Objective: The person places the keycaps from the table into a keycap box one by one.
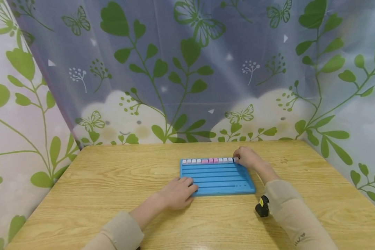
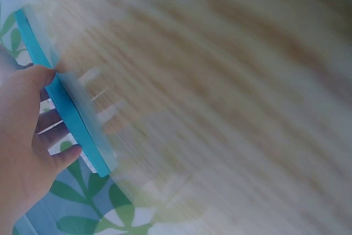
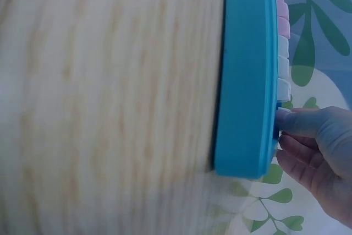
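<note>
A blue ridged tray (image 1: 218,190) lies on the table, with a row of white and pink keycaps (image 1: 210,160) along its far edge. My left hand (image 1: 178,192) holds the tray's near left corner; in the left wrist view its thumb touches the front wall (image 2: 71,114) and the other fingers reach over the tray. At the far right corner, my right hand (image 1: 247,158) pinches a small light keycap (image 3: 283,114) at the end of the row. The fingers partly hide that keycap, and I cannot tell whether it sits in the groove.
The tray stands on a wood-grain table (image 1: 118,166). Behind the far edge hangs a curtain (image 1: 162,76) printed with leaves and butterflies. A black wrist camera (image 1: 263,206) juts out by the right sleeve. Several lower grooves of the tray show bare blue plastic.
</note>
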Motion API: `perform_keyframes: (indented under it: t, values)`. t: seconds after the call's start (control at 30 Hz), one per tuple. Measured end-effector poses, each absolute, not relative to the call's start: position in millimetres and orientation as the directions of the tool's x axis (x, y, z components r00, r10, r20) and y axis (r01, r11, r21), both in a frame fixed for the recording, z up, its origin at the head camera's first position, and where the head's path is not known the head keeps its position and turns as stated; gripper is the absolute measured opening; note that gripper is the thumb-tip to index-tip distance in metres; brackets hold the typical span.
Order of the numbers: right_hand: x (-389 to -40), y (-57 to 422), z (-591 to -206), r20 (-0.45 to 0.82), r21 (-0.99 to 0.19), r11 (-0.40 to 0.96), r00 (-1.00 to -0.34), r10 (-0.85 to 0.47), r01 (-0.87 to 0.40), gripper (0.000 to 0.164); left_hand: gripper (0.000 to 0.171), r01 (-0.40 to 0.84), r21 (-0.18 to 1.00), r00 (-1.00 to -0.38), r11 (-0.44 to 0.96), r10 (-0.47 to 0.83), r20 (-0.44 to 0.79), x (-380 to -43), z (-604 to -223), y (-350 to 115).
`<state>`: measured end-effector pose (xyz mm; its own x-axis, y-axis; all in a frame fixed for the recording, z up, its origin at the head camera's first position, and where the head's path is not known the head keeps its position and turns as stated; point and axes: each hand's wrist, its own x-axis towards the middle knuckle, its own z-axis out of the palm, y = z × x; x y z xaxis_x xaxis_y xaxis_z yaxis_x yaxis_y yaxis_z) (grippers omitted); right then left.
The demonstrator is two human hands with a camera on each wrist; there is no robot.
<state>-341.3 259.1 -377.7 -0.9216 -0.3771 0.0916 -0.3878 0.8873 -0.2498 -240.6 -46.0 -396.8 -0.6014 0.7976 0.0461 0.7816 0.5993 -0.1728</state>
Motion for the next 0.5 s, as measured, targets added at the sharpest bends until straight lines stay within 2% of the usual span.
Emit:
perform_keyframes:
  t: [0.5]
  values:
    - [-339.5, 259.3, -377.1, 0.111, -0.232, 0.875, -0.906, -0.409, -0.424, 0.012, 0.032, 0.779, -0.182, -0.602, 0.6, 0.797, 0.051, -239.0, -394.7, -45.0]
